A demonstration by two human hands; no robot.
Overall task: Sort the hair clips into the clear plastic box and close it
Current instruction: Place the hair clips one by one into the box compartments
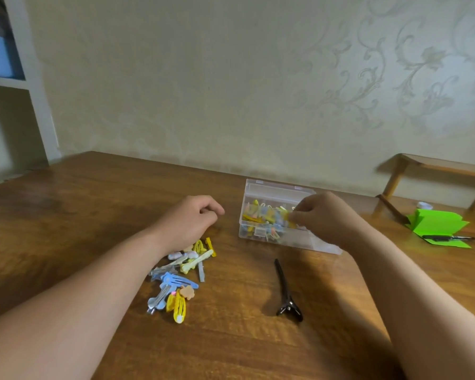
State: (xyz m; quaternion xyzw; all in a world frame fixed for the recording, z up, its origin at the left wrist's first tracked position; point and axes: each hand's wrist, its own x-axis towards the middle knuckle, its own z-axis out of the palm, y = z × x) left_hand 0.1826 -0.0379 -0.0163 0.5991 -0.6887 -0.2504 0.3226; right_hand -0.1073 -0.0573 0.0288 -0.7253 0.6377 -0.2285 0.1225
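On the brown wooden table (93, 215), as the head camera shows it, the clear rectangular plastic box (310, 242) stands with its hinged lid (277, 191) raised at the back, so closing is not yet done. Inside the box, its left-hand compartments already hold a jumble of yellow, blue and pale clips, while the part nearest its right front corner looks bare. Over the middle of the box, the right hand (322, 218) has its fingers curled and its fingertips pressed together on what looks like a small yellow hair clip (288, 216), held just above the contents. Left of the box and apart from it, the left hand (192, 220) lies knuckles up with fingers curled under; whether it grips anything cannot be told. Nearer than that hand, to the front left of the box, a loose pile of yellow, blue and silver hair clips (181, 275) lies unsorted. Directly in front of the box lies a long black clamp-style hair clip (285, 292), also outside. By this view the sorting is perhaps half done. Right of the box sit folded green paper (439, 223) and a black pen (447, 238).
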